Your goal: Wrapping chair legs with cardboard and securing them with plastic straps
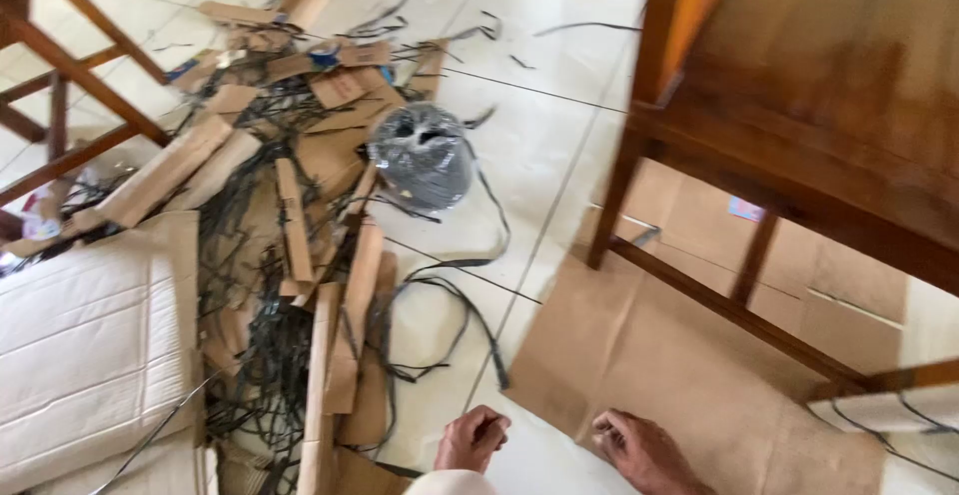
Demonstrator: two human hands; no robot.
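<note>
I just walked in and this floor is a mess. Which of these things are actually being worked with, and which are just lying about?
In hand:
- left hand, curled in a fist over the tiles
- right hand, resting on the flat cardboard sheet

Lying about:
- roll of dark strapping
- heap of cardboard strips
- white padded panel
- wooden furniture frame

A heap of cardboard strips (pixel 300 215) and tangled straps (pixel 250 355) lies on the tiled floor (pixel 529 145) at left. A strap roll (pixel 422 155) sits at the heap's right edge, upper centre. A flat cardboard sheet (pixel 649 355) lies lower right, under the wooden furniture frame (pixel 759 155). 2 hands, the left hand (pixel 472 439) and the right hand (pixel 639 451), are at the bottom centre, the right hand on the sheet's edge.
</note>
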